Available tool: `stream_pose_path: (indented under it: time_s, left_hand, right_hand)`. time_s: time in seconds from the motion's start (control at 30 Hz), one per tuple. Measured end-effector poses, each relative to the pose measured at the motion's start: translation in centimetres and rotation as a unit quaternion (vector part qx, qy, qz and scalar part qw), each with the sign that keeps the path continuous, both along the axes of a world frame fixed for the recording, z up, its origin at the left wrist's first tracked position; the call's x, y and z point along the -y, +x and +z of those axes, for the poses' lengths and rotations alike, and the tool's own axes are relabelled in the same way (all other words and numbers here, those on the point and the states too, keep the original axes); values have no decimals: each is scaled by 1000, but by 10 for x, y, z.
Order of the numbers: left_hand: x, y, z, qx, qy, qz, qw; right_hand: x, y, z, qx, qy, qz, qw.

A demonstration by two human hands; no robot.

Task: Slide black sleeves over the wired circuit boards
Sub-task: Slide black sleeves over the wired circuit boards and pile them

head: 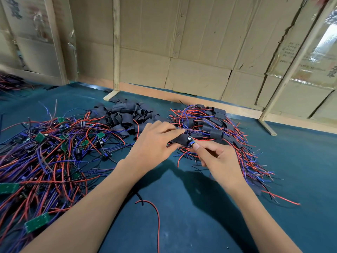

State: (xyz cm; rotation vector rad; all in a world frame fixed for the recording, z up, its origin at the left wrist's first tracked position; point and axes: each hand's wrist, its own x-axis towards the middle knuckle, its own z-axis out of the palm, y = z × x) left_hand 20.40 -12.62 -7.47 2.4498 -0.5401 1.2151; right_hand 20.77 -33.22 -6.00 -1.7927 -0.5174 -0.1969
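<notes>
Just right of the frame's centre, my left hand [155, 141] is pinching a black sleeve [179, 139] while my right hand [217, 157] is pinching the circuit board [191, 142] at its mouth. The sleeve looks soft and collapsible, the board light and stiff; I am judging its edges the safest hold, not the thin wires [182, 156].

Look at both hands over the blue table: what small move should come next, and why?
Probably draw the black sleeve further along over the circuit board. The left hand pinches the sleeve, the right hand pinches the board at its mouth, and the board's end with its components still shows outside.
</notes>
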Motion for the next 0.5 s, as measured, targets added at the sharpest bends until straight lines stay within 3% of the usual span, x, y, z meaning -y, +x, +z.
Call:
stream_pose_path:
  time_s: [0.13, 0.5]
  left_hand:
    - [0, -1, 0, 8, 4, 0, 1000]
    - [9, -5, 0, 4, -21, 15, 1000]
  right_hand:
    - [6, 1, 4, -4, 26, 2, 1000]
    - [2, -1, -1, 109, -5, -45, 993]
